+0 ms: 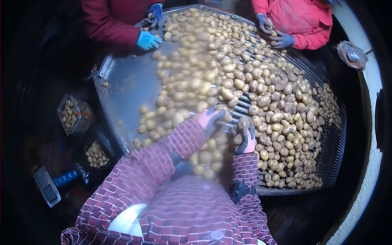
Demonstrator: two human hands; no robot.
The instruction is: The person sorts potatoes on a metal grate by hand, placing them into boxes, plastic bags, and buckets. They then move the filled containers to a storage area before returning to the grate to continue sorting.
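Note:
Both my hands wear pink and dark grey gloves and reach over a metal sorting table (134,87) heaped with potatoes (281,118). My left hand (210,118) has its fingers curled round a potato (223,114) near the bars at the table's middle. A short way to the right, my right hand (247,141) is closed on a brown potato (243,123), with another potato (238,139) against its fingers. More potatoes (208,157) lie just below my hands, close to my checked smock. Part of the near pile is blurred.
Across the table, one person's gloved hand (149,41) rests near the left rim; another person in a pink jacket (302,22) holds potatoes. Bags of potatoes (69,116) (96,154) and a scale (47,185) stand at left. A pale curved edge (369,94) borders the right.

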